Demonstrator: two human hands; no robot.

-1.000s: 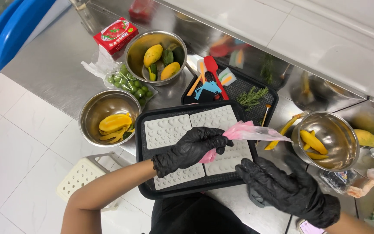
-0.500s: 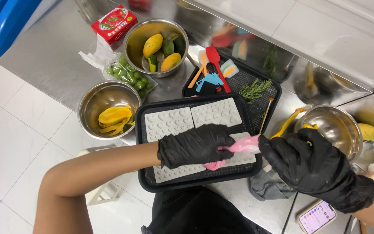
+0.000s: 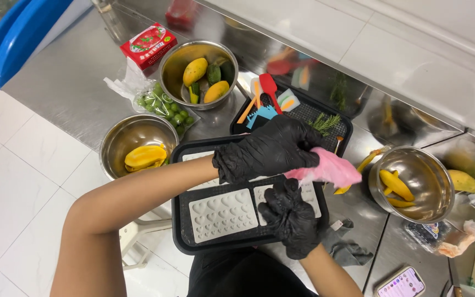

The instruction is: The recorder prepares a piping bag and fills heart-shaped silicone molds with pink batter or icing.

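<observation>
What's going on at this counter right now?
A person in black gloves works over a black tray holding white heart-shaped moulds. The left hand grips a pink piping bag above the moulds, while the right hand rests on the moulds just below it. Steel bowls of mango pieces and whole mangoes stand around the tray.

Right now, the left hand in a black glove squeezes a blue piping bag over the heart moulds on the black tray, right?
Not quite: the piping bag is pink, not blue. The head view shows the left hand gripping it above the heart moulds on the black tray.
</observation>
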